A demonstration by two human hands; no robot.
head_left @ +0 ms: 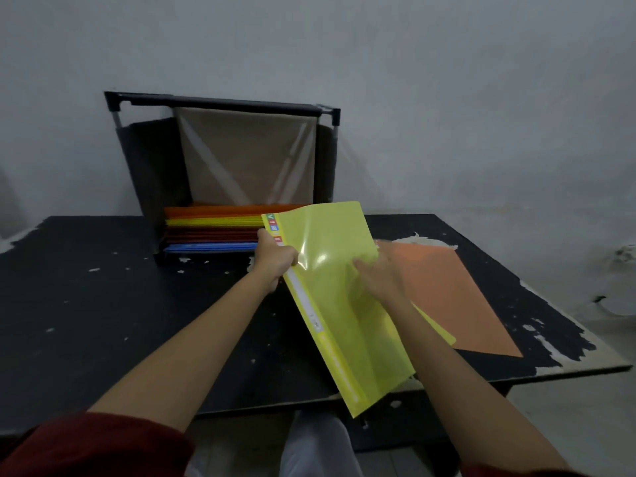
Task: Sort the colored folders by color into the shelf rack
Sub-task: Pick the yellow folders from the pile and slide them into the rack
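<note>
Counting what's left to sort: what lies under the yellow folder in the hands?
Beneath the yellow folder, an orange folder lies flat on the black table, partly covered. A yellow edge shows over it; anything more is hidden.

Plain indoor room, looks like a makeshift filing corner. Bare grey-white wall, scuffed black worktop with paint chipped off along the edges, small metal-frame fabric shelf rack against the wall, coloured folders stacked inside, tiled floor below.
</note>
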